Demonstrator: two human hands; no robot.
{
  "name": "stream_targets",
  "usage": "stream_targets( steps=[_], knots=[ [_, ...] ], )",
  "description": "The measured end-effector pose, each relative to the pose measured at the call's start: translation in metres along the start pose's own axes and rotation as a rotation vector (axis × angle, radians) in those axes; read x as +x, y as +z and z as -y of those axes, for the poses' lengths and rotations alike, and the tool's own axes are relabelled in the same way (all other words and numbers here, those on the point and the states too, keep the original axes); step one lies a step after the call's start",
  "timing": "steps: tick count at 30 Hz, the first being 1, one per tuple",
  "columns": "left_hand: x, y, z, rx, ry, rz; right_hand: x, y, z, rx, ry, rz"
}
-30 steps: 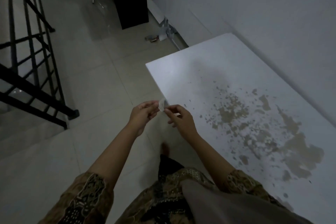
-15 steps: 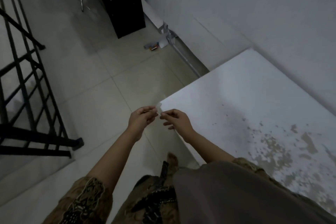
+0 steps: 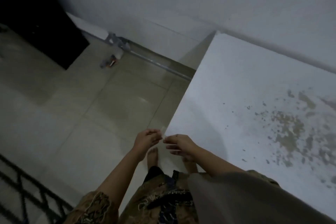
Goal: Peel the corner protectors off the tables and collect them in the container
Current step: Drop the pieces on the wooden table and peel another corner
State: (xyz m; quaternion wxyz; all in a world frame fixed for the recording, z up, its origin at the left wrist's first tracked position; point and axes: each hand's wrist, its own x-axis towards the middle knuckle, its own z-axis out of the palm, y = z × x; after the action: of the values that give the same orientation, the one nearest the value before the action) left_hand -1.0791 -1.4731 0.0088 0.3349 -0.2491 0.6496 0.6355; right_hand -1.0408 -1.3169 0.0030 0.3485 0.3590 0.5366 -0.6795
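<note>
A white table [image 3: 245,96] with a worn, flaking top fills the right side. At its near left corner sits a small translucent corner protector [image 3: 163,131]. My left hand [image 3: 146,140] pinches the protector from the left. My right hand [image 3: 179,144] pinches it from the right, fingers curled, just at the table's corner. No container shows in this view.
A black cabinet [image 3: 41,22] stands at the far left by the wall. Small litter [image 3: 110,62] and a grey pipe [image 3: 154,60] lie on the tiled floor along the wall. A black railing [image 3: 27,192] crosses the lower left. My bare feet [image 3: 152,156] stand below my hands.
The view has swung right and down; the railing has slid to the lower left edge. Both hands stay pinched on the protector at the table's corner.
</note>
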Motion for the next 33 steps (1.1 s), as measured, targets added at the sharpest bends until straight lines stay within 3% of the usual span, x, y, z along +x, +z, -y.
stream_targets(
  steps=[6,12,18,33],
  knots=[
    [0.035,-0.026,-0.020,0.225,-0.052,0.180,0.012,0.041,-0.011,0.458,0.046,-0.201],
    [0.047,-0.023,-0.022,0.380,-0.088,0.300,0.016,0.060,-0.022,0.679,-0.031,-0.368],
    [0.058,-0.021,-0.023,0.462,-0.083,0.392,0.016,0.067,-0.031,0.742,-0.064,-0.505],
    [0.069,-0.015,-0.028,0.543,-0.091,0.441,0.023,0.077,-0.030,0.896,-0.050,-0.563]
  ],
)
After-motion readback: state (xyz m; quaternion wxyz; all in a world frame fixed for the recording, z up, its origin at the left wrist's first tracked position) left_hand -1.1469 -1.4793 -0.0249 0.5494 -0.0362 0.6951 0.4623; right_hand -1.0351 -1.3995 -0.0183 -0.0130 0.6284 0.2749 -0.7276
